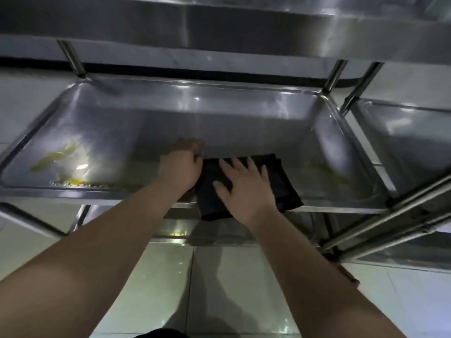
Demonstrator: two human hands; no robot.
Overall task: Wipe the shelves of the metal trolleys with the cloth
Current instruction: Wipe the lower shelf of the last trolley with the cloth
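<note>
A dark folded cloth [285,181] lies on the middle shelf [219,123] of a metal trolley, its near end hanging over the shelf's front rim. My right hand [244,189] lies flat on the cloth with fingers spread. My left hand [181,167] is at the cloth's left edge with fingers curled; whether it pinches the cloth is hidden. Yellowish smears [58,157] mark the shelf's left part, and fainter ones [334,172] its right part.
The trolley's upper shelf [219,25] overhangs close above. A second metal trolley [410,142] stands right beside it, its rails [390,230] crossing the lower right. A lower shelf [175,230] shows under the hands. Pale floor tiles [219,289] lie below.
</note>
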